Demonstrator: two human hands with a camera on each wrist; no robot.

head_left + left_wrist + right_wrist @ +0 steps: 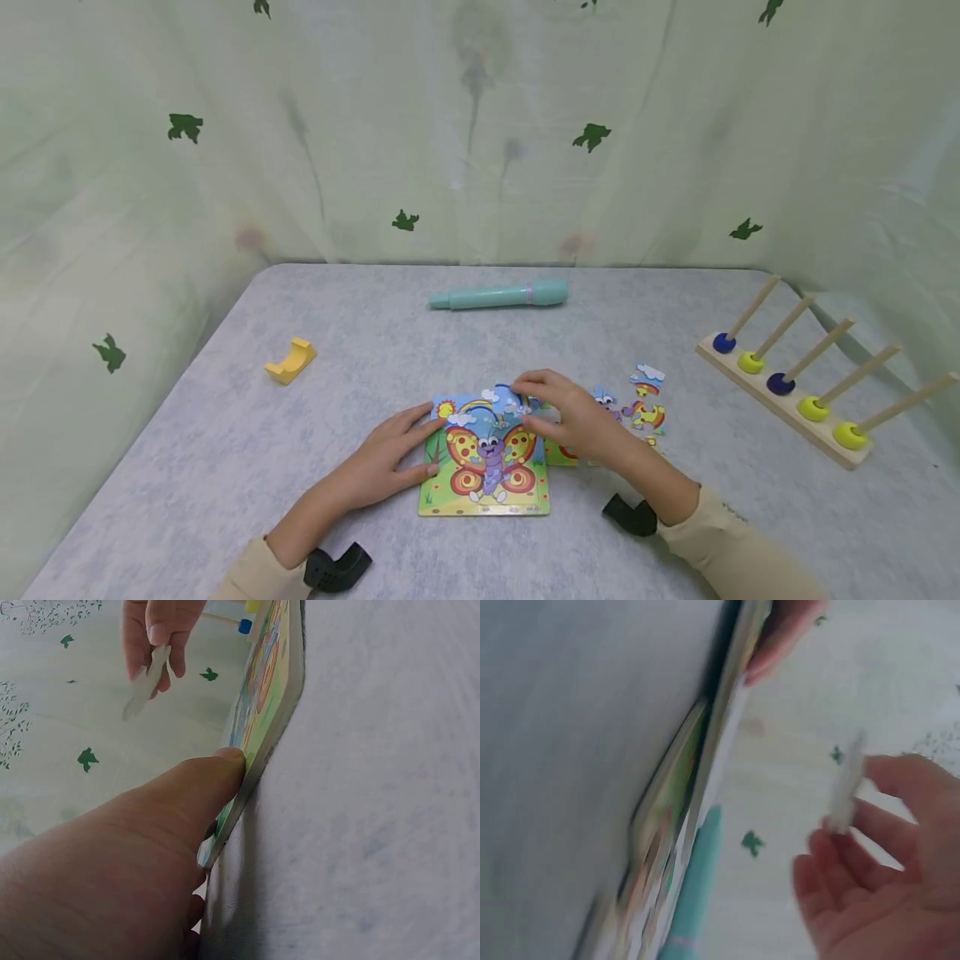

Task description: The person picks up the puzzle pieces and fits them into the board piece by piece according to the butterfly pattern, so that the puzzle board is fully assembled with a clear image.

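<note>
Beige sleeves (pixel 735 542) are reaching in from the near edge, each wrist bearing a curved black fitting (pixel 337 568). Right hand (pixel 573 417): pinching one thin puzzle piece (pixel 847 791) between thumb and fingers, and holding it raised over the upper right part of the butterfly board; the piece's face is showing cloud and blue sky. Left hand (pixel 390 458): grasping nothing, its extended fingers and thumb touching the board's left side. Butterfly board (pixel 450 502): lying on the table in front of the person, between the two hands, and displaying a purple-bodied butterfly, a sun and a rainbow. Loose pieces (pixel 649 415), printed in matching colours: lying to the right of the board, some partly hiding behind the right hand and forearm. Teal pen-shaped object (pixel 491 297): lying crosswise near the far edge. Yellow arched block (pixel 291 361): resting alone toward the left. Wooden peg stand (pixel 789 408): standing at the far right, its five slanting-looking pegs carrying two blue beads and three yellow ones. Mottled grey table (pixel 187 500): supporting everything listed. Pale curtain (pixel 360 100), with dark green leaf-like shapes: hanging behind and at both sides.
</note>
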